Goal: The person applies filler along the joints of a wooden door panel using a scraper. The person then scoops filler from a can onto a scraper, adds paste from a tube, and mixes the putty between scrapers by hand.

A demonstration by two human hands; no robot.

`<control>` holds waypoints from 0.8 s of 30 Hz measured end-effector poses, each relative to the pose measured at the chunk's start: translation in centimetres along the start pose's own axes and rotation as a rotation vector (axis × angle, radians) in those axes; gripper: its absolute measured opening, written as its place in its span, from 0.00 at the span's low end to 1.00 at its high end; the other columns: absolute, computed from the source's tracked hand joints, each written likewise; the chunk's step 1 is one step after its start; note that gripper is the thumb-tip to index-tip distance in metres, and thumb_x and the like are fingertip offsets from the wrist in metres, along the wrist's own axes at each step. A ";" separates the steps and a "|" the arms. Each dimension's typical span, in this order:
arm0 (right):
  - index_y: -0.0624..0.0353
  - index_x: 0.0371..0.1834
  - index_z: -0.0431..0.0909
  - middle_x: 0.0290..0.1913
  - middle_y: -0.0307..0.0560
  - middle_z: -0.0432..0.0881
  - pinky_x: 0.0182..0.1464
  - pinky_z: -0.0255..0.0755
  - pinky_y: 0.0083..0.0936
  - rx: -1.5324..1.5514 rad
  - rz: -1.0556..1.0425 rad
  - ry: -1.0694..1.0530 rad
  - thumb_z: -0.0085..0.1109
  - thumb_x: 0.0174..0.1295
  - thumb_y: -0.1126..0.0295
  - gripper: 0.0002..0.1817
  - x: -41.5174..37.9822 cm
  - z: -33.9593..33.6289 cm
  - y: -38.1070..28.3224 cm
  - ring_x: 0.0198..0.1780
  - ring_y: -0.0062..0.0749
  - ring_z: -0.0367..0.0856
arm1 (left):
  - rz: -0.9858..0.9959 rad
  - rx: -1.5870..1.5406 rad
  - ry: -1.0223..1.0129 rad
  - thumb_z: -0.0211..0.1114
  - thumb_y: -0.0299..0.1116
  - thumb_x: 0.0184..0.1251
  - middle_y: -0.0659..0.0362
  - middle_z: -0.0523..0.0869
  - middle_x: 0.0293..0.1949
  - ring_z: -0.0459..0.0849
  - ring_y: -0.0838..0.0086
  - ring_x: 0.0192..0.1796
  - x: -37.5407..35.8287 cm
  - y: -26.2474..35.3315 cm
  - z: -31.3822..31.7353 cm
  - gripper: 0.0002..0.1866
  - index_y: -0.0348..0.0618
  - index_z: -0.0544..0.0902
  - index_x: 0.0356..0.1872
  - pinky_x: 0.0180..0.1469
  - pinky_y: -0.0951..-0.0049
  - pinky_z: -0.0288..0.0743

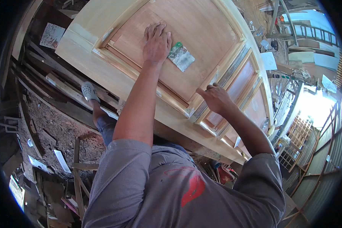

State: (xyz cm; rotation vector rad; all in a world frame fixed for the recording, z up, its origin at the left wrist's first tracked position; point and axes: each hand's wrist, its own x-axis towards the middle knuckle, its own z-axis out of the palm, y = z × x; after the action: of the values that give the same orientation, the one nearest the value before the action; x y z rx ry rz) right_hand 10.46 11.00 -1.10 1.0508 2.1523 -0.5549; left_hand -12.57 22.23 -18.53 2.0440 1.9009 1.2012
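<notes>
A pale wooden door (79, 41) with framed panels lies in front of me. My left hand (157, 45) rests flat on the reddish panel (212, 32), its fingers stretched out and slightly apart. Right beside its fingers lies a small flat piece with a green corner and whitish smears (181, 57); the hand does not grip it. My right hand (217, 98) is at the moulding between the large panel and a narrower one, its fingers curled and one poking toward the wood. Whatever it holds, if anything, is hidden. Whitish patches mark the moulding corners.
On the left, a foot in a light clog (89, 91) stands on timber strips. A speckled square sheet (52, 35) lies past the door's left edge. Scrap boards (62, 161) litter the dirt floor. A corrugated metal wall (318, 161) rises on the right.
</notes>
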 end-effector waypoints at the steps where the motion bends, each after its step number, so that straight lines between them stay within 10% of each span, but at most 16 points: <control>1: 0.56 0.55 0.78 0.30 0.56 0.85 0.61 0.74 0.42 0.007 -0.008 0.001 0.52 0.65 0.73 0.15 0.2 0.2 -0.4 0.50 0.49 0.86 | -0.006 0.014 -0.009 0.58 0.36 0.76 0.53 0.81 0.62 0.74 0.57 0.69 0.0 0.1 -0.1 0.13 0.36 0.84 0.48 0.76 0.50 0.62; 8: 0.55 0.72 0.72 0.43 0.63 0.87 0.56 0.77 0.48 0.531 0.266 -0.099 0.54 0.53 0.78 0.37 -1.0 -1.5 2.0 0.50 0.59 0.85 | -0.034 -0.046 -0.071 0.57 0.31 0.69 0.48 0.77 0.68 0.69 0.50 0.73 0.3 0.6 -1.4 0.15 0.36 0.78 0.53 0.78 0.47 0.58; 14: 0.62 0.79 0.61 0.50 0.72 0.86 0.58 0.78 0.52 0.166 0.502 -0.004 0.58 0.53 0.70 0.44 2.0 2.5 12.1 0.54 0.66 0.85 | -0.024 -0.058 -0.098 0.56 0.30 0.66 0.47 0.76 0.68 0.69 0.49 0.74 0.2 0.7 -1.4 0.15 0.38 0.78 0.51 0.78 0.46 0.57; 24: 0.65 0.82 0.53 0.55 0.70 0.85 0.60 0.78 0.52 0.143 0.523 -0.135 0.60 0.51 0.69 0.50 1.5 1.9 8.5 0.58 0.59 0.86 | -0.019 -0.050 -0.096 0.58 0.31 0.61 0.48 0.77 0.67 0.70 0.51 0.72 0.4 0.6 -1.1 0.17 0.38 0.78 0.51 0.78 0.47 0.58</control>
State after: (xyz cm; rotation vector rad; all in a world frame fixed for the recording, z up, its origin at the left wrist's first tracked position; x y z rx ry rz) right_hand 17.31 15.60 -4.18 1.5397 1.6461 -0.5131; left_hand -12.80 21.94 -17.25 2.0153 1.8242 1.1137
